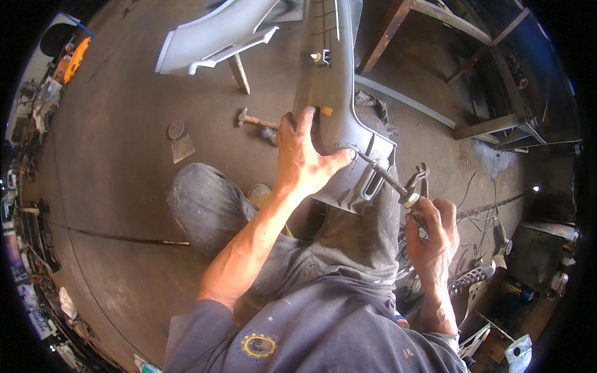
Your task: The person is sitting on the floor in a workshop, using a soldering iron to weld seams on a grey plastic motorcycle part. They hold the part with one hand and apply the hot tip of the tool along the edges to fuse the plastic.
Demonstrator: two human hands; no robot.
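Note:
A long grey plastic trim panel (329, 87) rests across my right thigh, its wide ribbed end toward me. My left hand (305, 158) braces it, fingers bent over its left edge and thumb stretched across its surface. A rough melted line runs beside that thumb. My right hand (435, 239) is closed around the handle of a soldering iron (392, 181), which has a long metal shaft and a round collar. The iron's tip meets the panel just by my left thumb, though the exact contact is too small to make out.
A hammer (258, 122) lies on the floor beyond my left knee, near a round disc (176, 129). Another grey panel (214, 40) stands far left. Pliers (421, 179) and a looped cable (491, 211) are right. A metal frame (491, 127) stands far right.

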